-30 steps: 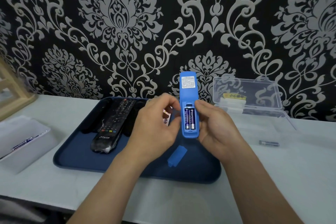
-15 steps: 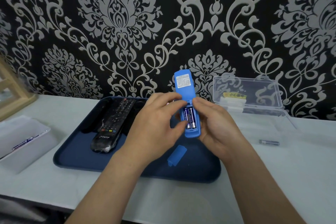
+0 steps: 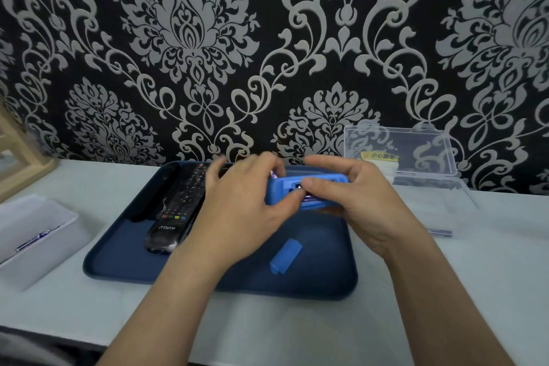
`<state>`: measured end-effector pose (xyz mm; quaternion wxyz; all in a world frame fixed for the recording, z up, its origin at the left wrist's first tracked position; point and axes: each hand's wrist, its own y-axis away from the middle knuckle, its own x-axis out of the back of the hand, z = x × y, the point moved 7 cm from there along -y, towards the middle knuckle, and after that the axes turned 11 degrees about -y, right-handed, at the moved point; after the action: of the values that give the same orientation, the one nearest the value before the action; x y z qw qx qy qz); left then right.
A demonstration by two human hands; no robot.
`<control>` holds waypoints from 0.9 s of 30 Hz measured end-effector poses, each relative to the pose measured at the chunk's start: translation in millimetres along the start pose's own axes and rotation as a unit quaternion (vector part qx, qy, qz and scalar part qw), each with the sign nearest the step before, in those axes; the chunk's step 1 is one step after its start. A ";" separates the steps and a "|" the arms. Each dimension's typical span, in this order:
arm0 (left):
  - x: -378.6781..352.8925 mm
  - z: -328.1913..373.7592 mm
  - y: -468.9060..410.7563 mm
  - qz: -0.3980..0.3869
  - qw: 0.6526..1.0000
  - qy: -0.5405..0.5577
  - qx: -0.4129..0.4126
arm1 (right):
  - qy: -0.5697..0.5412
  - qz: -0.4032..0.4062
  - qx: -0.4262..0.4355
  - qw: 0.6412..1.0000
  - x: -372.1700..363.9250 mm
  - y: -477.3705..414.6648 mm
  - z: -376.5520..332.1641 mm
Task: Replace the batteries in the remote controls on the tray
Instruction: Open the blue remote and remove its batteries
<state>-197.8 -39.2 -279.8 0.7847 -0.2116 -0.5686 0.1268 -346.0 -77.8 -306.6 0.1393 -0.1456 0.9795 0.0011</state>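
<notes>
Blue remote stood up b4, now lies sideways over tray | L hand + R hand both grip it | black-silver wall, 1 white table | 1 clear box, yellow label too blurry | 2 black remotes on tray: THTF remote, plain remote | 1 blue lid on tray | 1 battery by box

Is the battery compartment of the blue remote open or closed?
Open. Its blue cover lies loose on the tray, and the blue remote shows its bare compartment.
</notes>
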 end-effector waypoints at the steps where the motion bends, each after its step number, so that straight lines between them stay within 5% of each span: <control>1: -5.2 -5.2 -0.4 -0.021 0.995 0.089 0.046 | -0.006 0.021 0.011 1.000 2.9 -0.7 -1.0; 3: -18.7 -7.9 1.0 -0.070 0.962 0.237 0.114 | -0.023 0.049 0.026 0.998 5.3 -1.3 -1.6; 9: -23.5 -14.1 0.7 -0.077 0.901 0.381 0.193 | -0.058 0.021 -0.009 0.998 4.3 -1.5 -1.9; 18: 2.7 -13.1 -0.6 -0.007 0.994 0.107 0.025 | 0.188 -0.089 -0.128 0.970 -3.9 10.3 15.8; 22: 17.2 1.4 2.6 0.161 0.987 0.007 -0.010 | 0.053 -0.024 -0.100 0.993 -10.8 1.9 22.9; 27: 8.0 6.5 4.4 0.133 0.986 0.096 0.011 | -0.134 -0.028 -0.097 0.986 -31.0 -2.7 29.0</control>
<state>-201.2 -30.7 -273.4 0.8142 -0.2879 -0.4561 0.2150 -308.8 -70.3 -325.8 0.2549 -0.1840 0.9427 0.1118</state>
